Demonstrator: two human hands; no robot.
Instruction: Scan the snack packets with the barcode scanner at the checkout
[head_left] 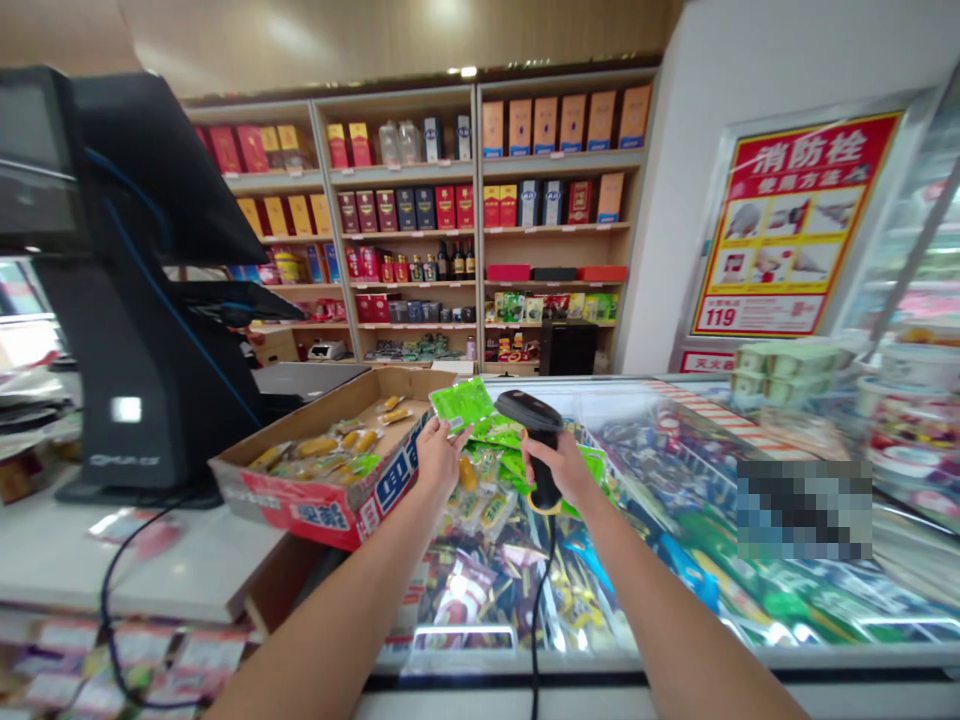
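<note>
Shop: I'm standing at a checkout, facing wooden shelves point(480, 220) of boxed and bottled liquor and other goods, all beyond the chest freezer point(750, 657), my landmark here.

Left grip: my left hand point(441, 458) is over the freezer's glass top, fingers closed on the lower edge of a green snack packet point(461, 405), which it seems to pinch and lift.

Right grip: my right hand point(559, 470) is wrapped firmly around the handle of a black barcode scanner point(536, 430), just right of the packet, with the scanner's head pointing up and away from me.

Scanner cord: a black cord point(535, 620) hangs from the scanner's base down the front of the freezer.

Inside the freezer: piles of bagged snacks point(480, 570) lie under my hands, with more green packets point(510, 460) heaped at the back.

Left of the freezer: an open cardboard box point(300, 505) of yellow-wrapped snacks sits on the white worktop point(127, 560), its corner just beside my left hand. A black till terminal point(142, 330) stands farther left.

Right of the freezer: a red and yellow fire hydrant poster point(795, 225) hangs on the wall.
</note>
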